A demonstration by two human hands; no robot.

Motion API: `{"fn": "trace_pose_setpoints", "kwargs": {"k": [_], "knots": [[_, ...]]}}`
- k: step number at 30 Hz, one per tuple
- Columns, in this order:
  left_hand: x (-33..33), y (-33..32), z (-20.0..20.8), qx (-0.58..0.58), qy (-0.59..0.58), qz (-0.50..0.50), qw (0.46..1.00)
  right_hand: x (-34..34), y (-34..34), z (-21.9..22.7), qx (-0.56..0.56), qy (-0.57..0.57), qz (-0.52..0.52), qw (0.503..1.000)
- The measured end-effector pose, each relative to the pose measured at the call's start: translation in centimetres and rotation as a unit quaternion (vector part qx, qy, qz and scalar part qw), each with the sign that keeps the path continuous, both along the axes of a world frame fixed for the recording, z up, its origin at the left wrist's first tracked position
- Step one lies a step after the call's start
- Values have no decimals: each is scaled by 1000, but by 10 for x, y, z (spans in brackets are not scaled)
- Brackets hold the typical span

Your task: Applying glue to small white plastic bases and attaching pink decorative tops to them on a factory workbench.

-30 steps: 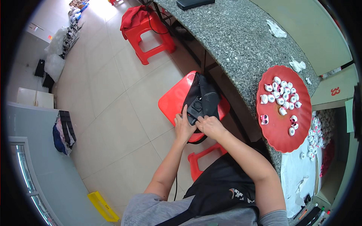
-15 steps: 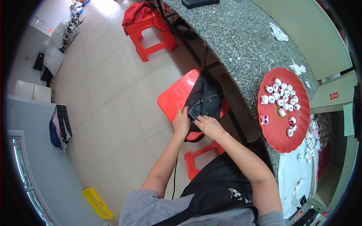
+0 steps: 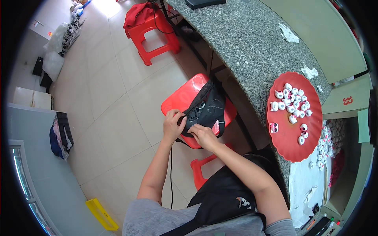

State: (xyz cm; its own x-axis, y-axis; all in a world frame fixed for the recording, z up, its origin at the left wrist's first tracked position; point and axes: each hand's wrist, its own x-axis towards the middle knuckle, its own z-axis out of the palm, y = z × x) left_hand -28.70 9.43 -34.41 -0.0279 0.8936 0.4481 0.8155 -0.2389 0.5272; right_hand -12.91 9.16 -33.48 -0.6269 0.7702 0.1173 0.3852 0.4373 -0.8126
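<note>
A black fabric bag (image 3: pixel 214 108) lies on a red plastic stool (image 3: pixel 177 96) in front of me. My left hand (image 3: pixel 173 126) pinches the left edge of the bag. At the near edge, the closed fingers of my right hand (image 3: pixel 204 137) grip the fabric. Between the two hands the bag gapes, and a dark object with a round, grille-like pattern (image 3: pixel 193 115) shows in the opening; its kind is unclear. A small pink-red patch (image 3: pixel 215 128) shows on the bag beside my right hand.
To the right runs a grey speckled counter (image 3: pixel 240 43), bearing a scalloped red tray (image 3: pixel 285 139) of small white-and-pink figures. Another red stool (image 3: pixel 151 37) with red cloth stands farther off. A black cord (image 3: pixel 171 177) hangs beside my left arm. A yellow object (image 3: pixel 101 214) lies lower left.
Both hands have moved left, my left hand farther, drawing the bag's edge outward. The bag now gapes wider, and more of its contents and the pink-red patch show.
</note>
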Motion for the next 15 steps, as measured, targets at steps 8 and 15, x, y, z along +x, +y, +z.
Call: {"fn": "trace_pose_setpoints", "kwargs": {"k": [8,15], "knots": [[50,93,-4,-55,-47,-65,995,10,20,3,-71,60,-10,996],[69,144,-28,-90,119,-92,985,20,31,5,-70,95,-32,992]]}}
